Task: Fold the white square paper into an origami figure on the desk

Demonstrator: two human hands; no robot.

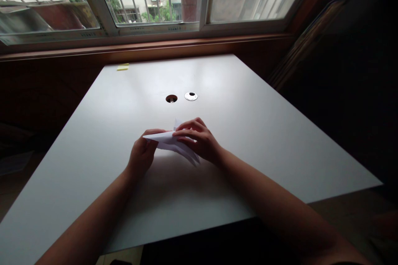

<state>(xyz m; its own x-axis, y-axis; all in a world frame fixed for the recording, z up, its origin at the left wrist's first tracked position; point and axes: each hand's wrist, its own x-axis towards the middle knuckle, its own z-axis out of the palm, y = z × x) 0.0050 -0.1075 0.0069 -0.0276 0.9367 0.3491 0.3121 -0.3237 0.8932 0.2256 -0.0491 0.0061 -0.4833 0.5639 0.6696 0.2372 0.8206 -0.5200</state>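
A folded sheet of white paper [169,140] is held between both hands above the table, with a pointed end to the left and loose layered flaps hanging to the right. My left hand [143,149] is closed on the pointed end, its fingers partly hidden behind the paper. My right hand [202,138] grips the other side, fingertips pressed on the upper fold and thumb underneath. A small corner of paper stands up behind the right fingers.
The white tabletop [264,145] has a round cable hole [171,98], with a round grommet cover [191,96] beside it. A yellow strip [122,67] lies at the far left edge. Behind the table is a wooden sill [149,49] below a barred window.
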